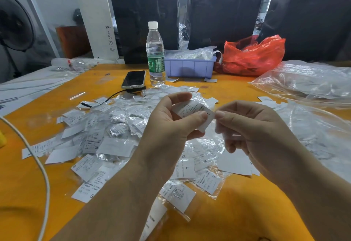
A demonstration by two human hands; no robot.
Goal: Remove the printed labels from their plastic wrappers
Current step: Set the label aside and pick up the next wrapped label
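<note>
Above the orange table (237,212) my left hand (171,119) pinches a white printed label (191,109) marked L, still partly in its clear plastic wrapper, between thumb and fingers. My right hand (245,125) is just to its right, thumb and forefinger pinched at the wrapper's edge beside the label's end. Under both hands lies a wide heap of wrapped labels (106,136) and loose white labels (235,162), sizes S, L and XL showing.
At the back stand a water bottle (155,54), a phone (134,79) with a black cable, a lilac bin (190,67) of wrapped labels and a red plastic bag (252,56). Large clear bags (307,81) lie on the right. A white cable (40,161) crosses the left.
</note>
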